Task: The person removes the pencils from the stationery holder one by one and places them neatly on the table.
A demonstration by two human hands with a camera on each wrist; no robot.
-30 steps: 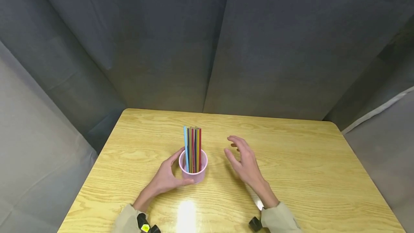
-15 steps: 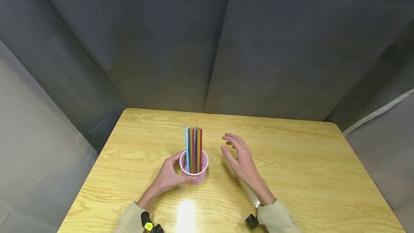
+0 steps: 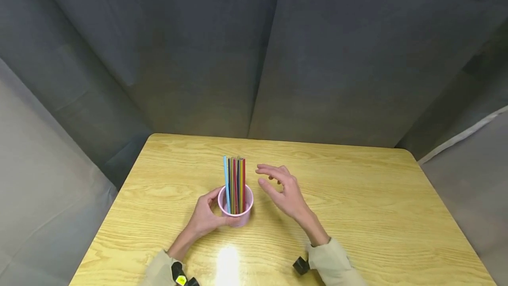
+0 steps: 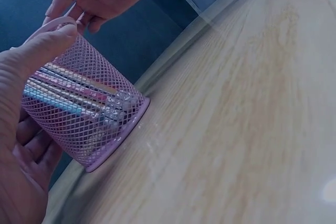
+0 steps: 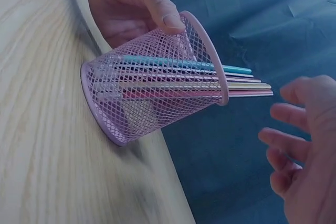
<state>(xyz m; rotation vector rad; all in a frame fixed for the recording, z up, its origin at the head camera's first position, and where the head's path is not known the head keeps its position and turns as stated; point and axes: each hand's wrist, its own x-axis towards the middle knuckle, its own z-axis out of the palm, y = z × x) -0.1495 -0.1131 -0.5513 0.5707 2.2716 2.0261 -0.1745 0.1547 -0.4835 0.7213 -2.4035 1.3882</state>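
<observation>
A pink mesh pencil cup [image 3: 240, 220] stands on the wooden table, a little left of the middle. Several slim pencil-like sticks [image 3: 235, 184] in light blue, red, yellow and dark tones rise from it; their lower ends show through the mesh in both wrist views. My left hand [image 3: 206, 216] holds the cup from its left side, thumb across the near wall and fingers behind. To the right of the sticks, my right hand [image 3: 283, 191] hovers with loosely bent fingers, apart from them. The right wrist view shows a gap between its fingers [image 5: 286, 142] and the stick tops.
The wooden table [image 3: 377, 215] reaches out to both sides. Grey cloth curtains [image 3: 198, 56] hang behind its far edge and at the sides. Black bands with small blocks [image 3: 301, 265] sit at both wrists.
My right hand has moved left, closer to the sticks. My left hand keeps its hold on the pencil cup, which has barely shifted.
</observation>
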